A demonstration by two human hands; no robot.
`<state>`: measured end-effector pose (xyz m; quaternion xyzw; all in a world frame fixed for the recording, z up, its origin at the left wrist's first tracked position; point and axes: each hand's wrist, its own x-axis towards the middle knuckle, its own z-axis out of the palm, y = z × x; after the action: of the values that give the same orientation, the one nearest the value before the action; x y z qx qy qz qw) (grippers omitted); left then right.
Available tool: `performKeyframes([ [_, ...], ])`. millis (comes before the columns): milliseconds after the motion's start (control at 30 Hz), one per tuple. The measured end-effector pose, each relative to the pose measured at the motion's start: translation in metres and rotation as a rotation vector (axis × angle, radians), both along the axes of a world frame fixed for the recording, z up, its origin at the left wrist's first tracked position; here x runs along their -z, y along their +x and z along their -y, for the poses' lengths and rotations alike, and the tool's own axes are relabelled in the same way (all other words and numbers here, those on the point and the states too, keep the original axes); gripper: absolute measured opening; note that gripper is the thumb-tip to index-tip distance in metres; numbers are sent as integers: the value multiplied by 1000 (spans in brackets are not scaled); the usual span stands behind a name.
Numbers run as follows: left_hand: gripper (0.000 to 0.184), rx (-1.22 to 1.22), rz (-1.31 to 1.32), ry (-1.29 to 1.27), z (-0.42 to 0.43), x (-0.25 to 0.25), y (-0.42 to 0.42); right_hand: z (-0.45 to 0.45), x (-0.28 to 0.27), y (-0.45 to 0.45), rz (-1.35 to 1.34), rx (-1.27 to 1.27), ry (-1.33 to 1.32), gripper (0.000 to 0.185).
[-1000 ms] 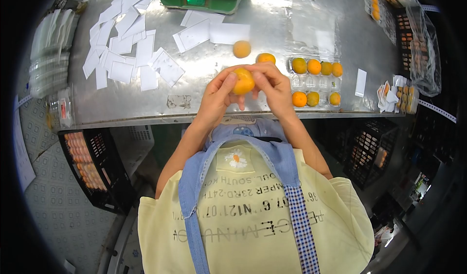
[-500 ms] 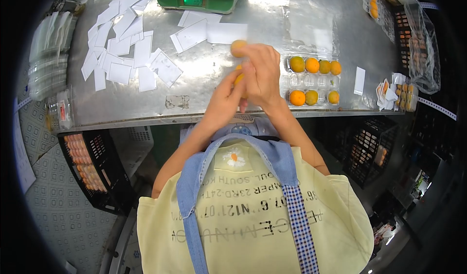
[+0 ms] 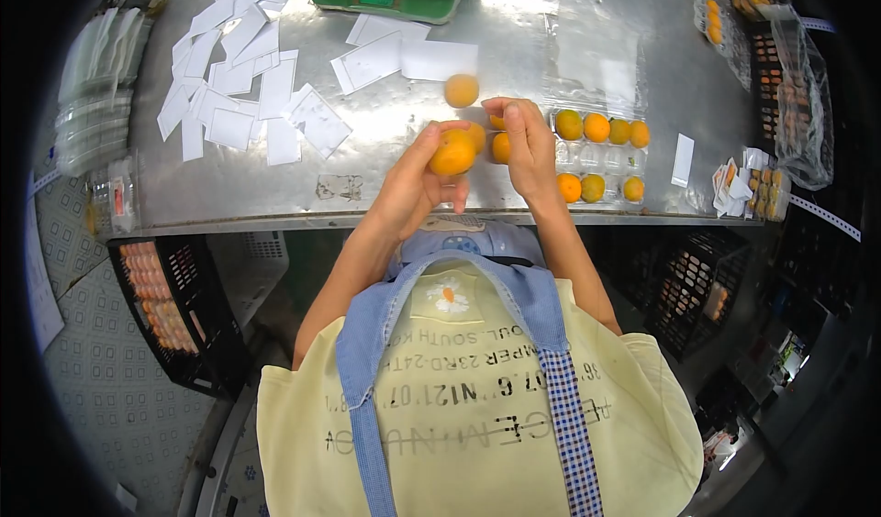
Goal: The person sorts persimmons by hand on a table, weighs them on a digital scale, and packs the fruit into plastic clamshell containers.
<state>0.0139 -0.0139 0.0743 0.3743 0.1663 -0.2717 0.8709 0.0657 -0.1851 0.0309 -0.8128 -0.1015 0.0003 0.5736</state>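
Orange fruit [image 3: 452, 153] is gripped in the fingers of the left hand [image 3: 406, 184], just above the near edge of the metal table [image 3: 211, 191]. A second fruit [image 3: 476, 137] shows right behind it; whether the same fingers bear it too, I cannot tell. The right hand [image 3: 533, 150] is apart from the left, its fingers partly curled beside a third fruit [image 3: 500, 148], with another fruit [image 3: 496, 121] just beyond; whether they grip either one is hidden.

With two round fruits so close together at the left fingertips, a small turn of the wrist could push one against the other and work it loose. A dropped fruit could then roll off the near edge, which seems the likeliest trouble. Too hard a pinch might bruise the skin.

To the right, the clear plastic tray [image 3: 601, 157] holds fruit in a far row and a near row; a careless swing of the right wrist could knock it askew. Farther off, a lone fruit [image 3: 462, 90] rests near the white cards [image 3: 440, 60], and a bump could set it rolling.
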Motion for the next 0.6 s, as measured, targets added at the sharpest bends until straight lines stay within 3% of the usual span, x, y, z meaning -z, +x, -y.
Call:
performKeyframes([
  [167, 48, -32, 23, -78, 1, 2, -2, -2, -2, -2, -4, -29, -30, 30],
  [533, 49, -17, 115, 127, 4, 10, -5, 3, 5, -3, -24, -98, -98, 28],
  [600, 49, -47, 82, 39, 3, 10, -4, 3, -2, -4, -141, -133, 14, 24],
])
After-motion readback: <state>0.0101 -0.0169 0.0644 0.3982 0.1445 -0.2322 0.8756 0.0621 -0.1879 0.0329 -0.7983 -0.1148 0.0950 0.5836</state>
